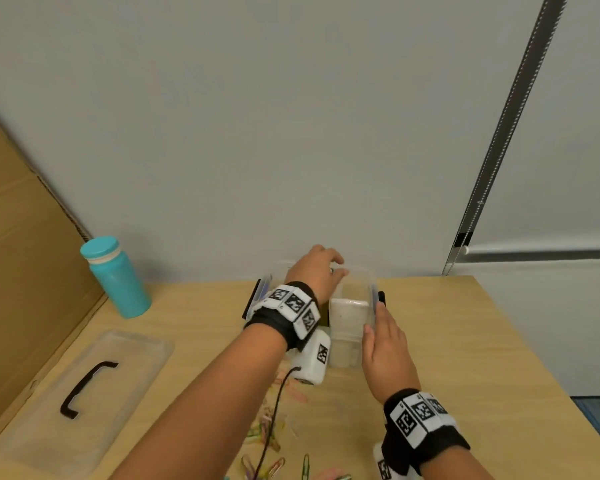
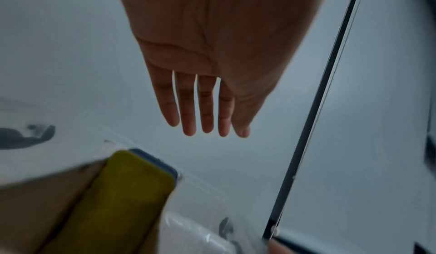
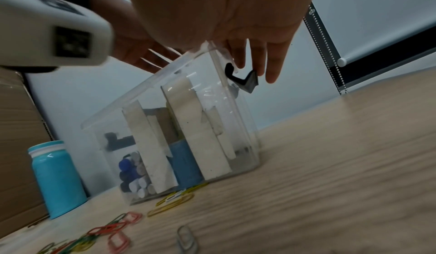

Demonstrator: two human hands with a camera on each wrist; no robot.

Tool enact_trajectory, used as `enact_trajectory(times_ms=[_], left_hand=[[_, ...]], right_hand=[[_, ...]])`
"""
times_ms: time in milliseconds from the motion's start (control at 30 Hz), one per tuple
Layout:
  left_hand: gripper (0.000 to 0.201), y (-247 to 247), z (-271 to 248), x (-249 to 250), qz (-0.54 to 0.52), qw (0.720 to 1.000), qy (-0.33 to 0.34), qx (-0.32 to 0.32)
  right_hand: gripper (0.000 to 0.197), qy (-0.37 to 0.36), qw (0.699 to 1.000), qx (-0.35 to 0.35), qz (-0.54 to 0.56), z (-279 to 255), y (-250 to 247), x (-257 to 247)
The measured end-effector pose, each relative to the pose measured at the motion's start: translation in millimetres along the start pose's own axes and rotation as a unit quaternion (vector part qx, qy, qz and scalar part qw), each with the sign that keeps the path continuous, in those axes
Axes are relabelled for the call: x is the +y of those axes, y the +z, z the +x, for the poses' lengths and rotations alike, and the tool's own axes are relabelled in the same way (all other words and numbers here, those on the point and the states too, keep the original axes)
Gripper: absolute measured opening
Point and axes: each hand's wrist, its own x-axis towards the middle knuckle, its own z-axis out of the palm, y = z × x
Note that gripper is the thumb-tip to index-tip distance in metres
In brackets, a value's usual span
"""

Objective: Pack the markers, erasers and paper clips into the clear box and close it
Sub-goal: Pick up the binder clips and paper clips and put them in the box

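Observation:
The clear box (image 1: 349, 341) stands open near the wall. Through its wall (image 3: 240, 127) I see markers (image 3: 134, 176), white erasers (image 3: 151, 146) and a blue eraser (image 3: 186, 163). A yellow and blue eraser (image 2: 125, 192) stands upright inside. My left hand (image 1: 317, 271) hovers over the box, its fingers (image 2: 205, 108) straight and empty. My right hand (image 1: 385, 344) lies flat against the box's right side, fingers (image 3: 259, 62) by the black latch (image 3: 243, 80). Several coloured paper clips (image 1: 267, 434) lie loose on the table in front of the box (image 3: 174, 201).
The box's clear lid (image 1: 84, 386) with a black handle lies at the left of the wooden table. A teal bottle (image 1: 118, 278) stands behind it beside a cardboard sheet (image 1: 21, 254). The wall is just behind the box. A blind cord hangs at the right (image 1: 482, 202).

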Motion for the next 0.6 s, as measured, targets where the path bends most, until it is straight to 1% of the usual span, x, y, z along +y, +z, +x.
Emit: enact_trajectory(times_ms=[100, 200, 233, 300, 367, 400, 433, 500, 533, 567, 600], left_hand=[[0.015, -27, -47, -23, -0.034, 0.998, 0.033, 0.039], [0.016, -47, -101, -56, -0.052, 0.995, 0.043, 0.068], [0.016, -51, -119, -69, -0.052, 0.996, 0.037, 0.071], [0.015, -54, -155, -96, -0.043, 0.997, 0.003, 0.067], [0.014, -52, -185, -124, -0.025, 0.997, -0.042, 0.052], [0.014, -49, -198, -136, -0.013, 0.997, -0.066, 0.037], [0.013, -46, -209, -147, 0.004, 0.996, -0.087, 0.014], [0.014, -36, -226, -162, 0.040, 0.991, -0.114, -0.050], [0.015, -30, -231, -167, 0.052, 0.989, -0.118, -0.077], [0.017, -24, -235, -171, 0.059, 0.987, -0.118, -0.097], [0.019, -19, -237, -173, 0.064, 0.985, -0.116, -0.111]], right_hand=[[0.056, 0.006, 1.000, 0.003, -0.003, 0, 1, 2], [0.055, 0.002, 1.000, 0.008, -0.005, -1, 4, 3], [0.055, 0.001, 1.000, 0.009, -0.004, -1, 4, 3], [0.056, 0.008, 1.000, 0.009, -0.004, -2, 3, 4], [0.056, 0.012, 0.999, 0.036, -0.028, -7, -1, -2], [0.056, -0.003, 0.997, 0.061, -0.048, -12, -3, -7], [0.056, -0.034, 0.994, 0.086, -0.063, -17, -4, -16], [0.051, -0.120, 0.985, 0.104, -0.073, -34, -1, -36], [0.045, -0.166, 0.979, 0.093, -0.074, -42, 4, -47], [0.036, -0.211, 0.973, 0.064, -0.074, -50, 11, -57], [0.028, -0.251, 0.965, 0.016, -0.070, -56, 19, -66]])
